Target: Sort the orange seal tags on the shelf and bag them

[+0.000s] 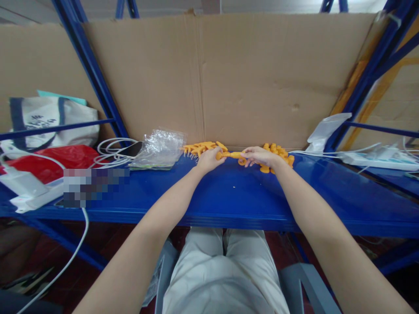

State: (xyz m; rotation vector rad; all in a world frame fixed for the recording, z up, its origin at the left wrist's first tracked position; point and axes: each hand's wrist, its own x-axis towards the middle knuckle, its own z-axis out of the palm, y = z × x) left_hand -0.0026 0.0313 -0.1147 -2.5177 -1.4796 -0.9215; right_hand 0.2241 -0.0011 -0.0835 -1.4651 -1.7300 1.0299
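Observation:
Both my arms reach forward over a blue metal shelf (229,196). My left hand (209,160) and my right hand (258,156) are closed on the two ends of one orange plastic part (233,155) held between them just above the shelf. A pile of orange plastic pieces (200,148) with small springs lies behind my left hand. Another pile of orange pieces (279,153) lies behind and to the right of my right hand.
A cardboard sheet (248,74) backs the shelf. Clear plastic bags (160,148), a phone with white cables (118,152), a red bag (55,159), a tote bag (49,120) and a white power strip (29,187) lie left. White wrapping (327,128) and another power strip (379,159) lie right.

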